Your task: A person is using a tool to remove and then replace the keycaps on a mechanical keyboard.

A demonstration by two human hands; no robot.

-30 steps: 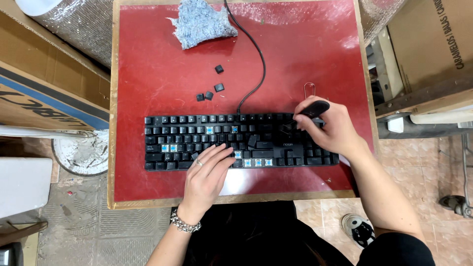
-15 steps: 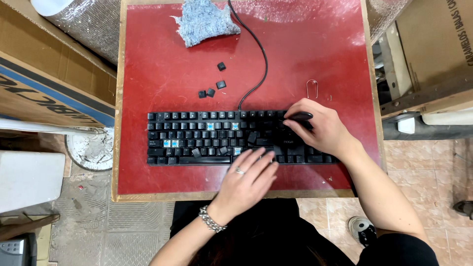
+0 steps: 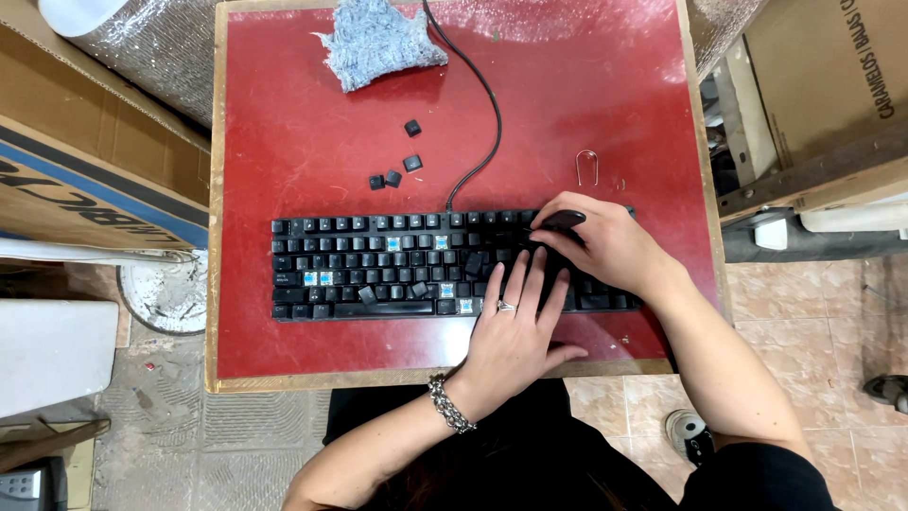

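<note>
Four loose keycaps [image 3: 395,167] lie above the black keyboard [image 3: 378,265] at mid-table. The left hand [image 3: 515,326] rests flat, fingers spread, on its lower right keys; best it press firmly to steady the board. The right hand [image 3: 605,241] pinches a dark key-pulling tool [image 3: 560,220], which should lift straight up.

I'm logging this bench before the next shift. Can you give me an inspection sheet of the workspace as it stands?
Surface: red table top, scuffed, wooden edge.
Job's things: black keyboard, several caps off, blue switches showing; four loose keycaps above it.
Clutter: blue-grey rag; wire puller.
Grippers: left hand flat on the keys; right hand holds a black tool.
Cables: black keyboard cable runs to the far edge.
Surroundings: cardboard boxes both sides, tiled floor.
</note>
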